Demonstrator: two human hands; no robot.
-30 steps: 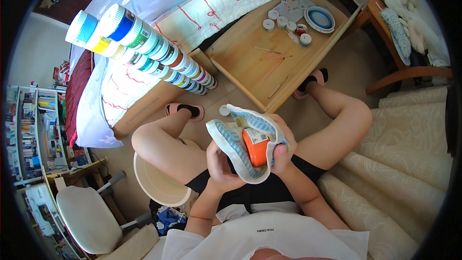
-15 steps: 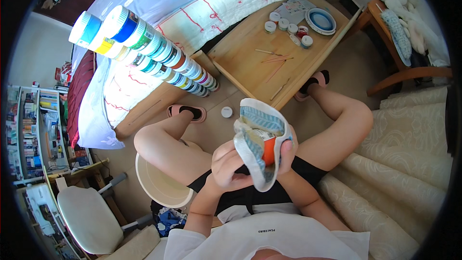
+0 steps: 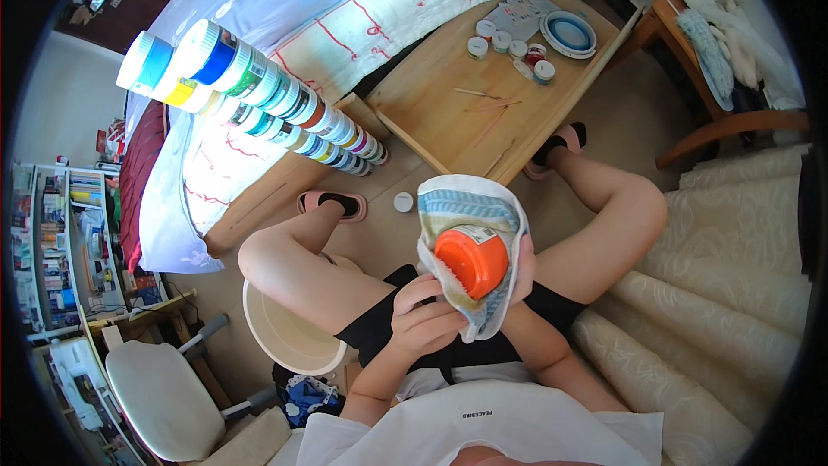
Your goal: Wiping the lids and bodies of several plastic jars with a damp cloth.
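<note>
In front of my lap an orange paint jar (image 3: 473, 263) with a white label lies wrapped in a blue, white and yellowish striped cloth (image 3: 448, 200). Its smooth orange end faces me. My right hand (image 3: 523, 269) is closed round the cloth and jar from the right, most of its fingers hidden behind the cloth. At the lower left, the fingers of my left hand (image 3: 423, 315) are curled and pinch the cloth's edge next to the jar.
Tall stacks of paint jars (image 3: 285, 103) stand at the left by the bed. An open wooden drawer (image 3: 423, 116) holds small jars, brushes and a blue collapsible bowl (image 3: 569, 33). A white lid (image 3: 403, 202) lies on the floor. A cream bucket (image 3: 289, 332) stands by my left leg.
The cloth has opened out and the jar has turned, so its orange end now faces up toward me. My left hand has shifted slightly right along the cloth's lower edge.
</note>
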